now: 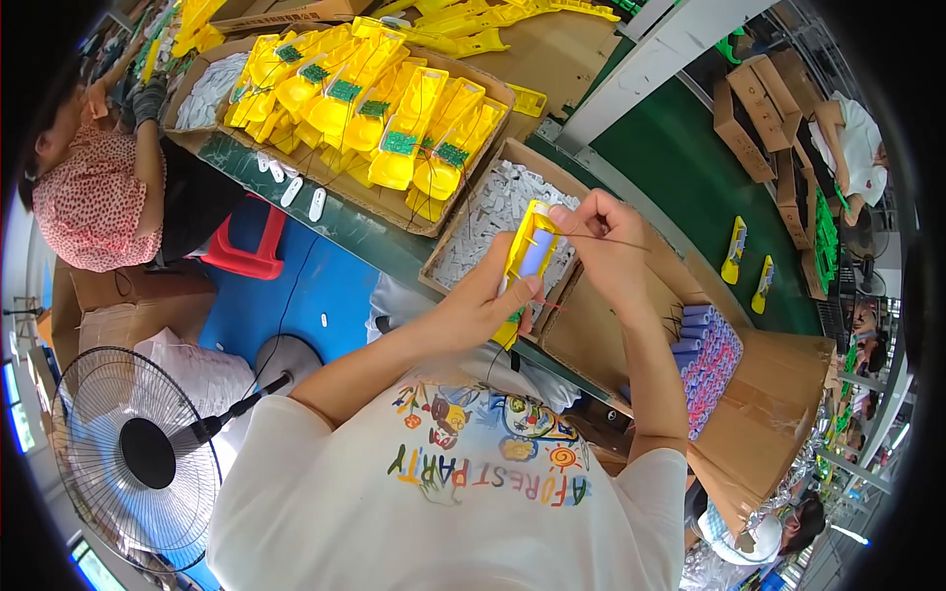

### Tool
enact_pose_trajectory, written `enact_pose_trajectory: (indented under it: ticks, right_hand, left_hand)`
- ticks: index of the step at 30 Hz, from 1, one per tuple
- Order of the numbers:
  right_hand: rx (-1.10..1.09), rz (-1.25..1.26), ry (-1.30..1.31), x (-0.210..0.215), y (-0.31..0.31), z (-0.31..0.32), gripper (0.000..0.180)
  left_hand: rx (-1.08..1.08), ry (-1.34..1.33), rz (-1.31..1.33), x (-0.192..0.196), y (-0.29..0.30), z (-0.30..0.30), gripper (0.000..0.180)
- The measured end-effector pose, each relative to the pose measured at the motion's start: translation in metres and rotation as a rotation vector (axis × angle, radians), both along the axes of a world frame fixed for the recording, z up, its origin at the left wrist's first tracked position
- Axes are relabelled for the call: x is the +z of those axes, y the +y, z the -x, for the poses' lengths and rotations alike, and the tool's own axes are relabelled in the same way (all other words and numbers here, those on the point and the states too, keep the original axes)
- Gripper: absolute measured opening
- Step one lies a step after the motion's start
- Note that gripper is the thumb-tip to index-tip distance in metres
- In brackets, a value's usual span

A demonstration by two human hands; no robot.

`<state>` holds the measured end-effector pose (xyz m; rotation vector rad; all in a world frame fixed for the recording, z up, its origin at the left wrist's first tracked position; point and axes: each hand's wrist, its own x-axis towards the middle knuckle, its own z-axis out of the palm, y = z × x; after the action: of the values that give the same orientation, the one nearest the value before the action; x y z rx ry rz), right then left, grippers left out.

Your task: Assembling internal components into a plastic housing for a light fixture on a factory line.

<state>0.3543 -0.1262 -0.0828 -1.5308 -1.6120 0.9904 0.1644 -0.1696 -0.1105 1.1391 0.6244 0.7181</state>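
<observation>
My left hand [485,297] is wrapped round a yellow plastic housing [511,264], held tilted above a box of white parts. A light purple battery cell [536,252] lies in its trough, and a bit of green circuit board [514,316] shows at its lower end. My right hand [613,246] closes with thumb and fingertips at the housing's upper end. A dark wire [606,239] runs from there across the right fingers; whether they pinch it is hard to see. Near the lower end a thin red wire [552,306] sticks out.
A carton of yellow housings with green boards [399,143] stands at the far left. Below my hands is a box of white plastic parts [493,212]. Purple cells [708,360] fill a carton at right. Two yellow pieces [734,251] lie beyond. A fan [148,453] and a co-worker [99,212] are left.
</observation>
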Motion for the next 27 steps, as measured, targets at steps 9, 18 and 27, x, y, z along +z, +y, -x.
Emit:
enact_pose_trajectory:
  ticks: [9,18,27]
  right_hand:
    - [-0.411,-0.476,-0.384,-0.024,0.085,-0.227,0.023]
    - [-0.381,-0.103,-1.421,-0.103,0.124,-0.402,0.031]
    - [0.622,-0.576,0.011,0.022,-0.044,-0.024,0.034]
  left_hand:
    - [0.455,0.495,-0.172,0.07,0.061,0.04,0.03]
    - [0.737,1.403,-1.106,0.03,0.108,0.072,0.039]
    - [0.273,-0.353,0.401,0.04,0.04,-0.004,0.037]
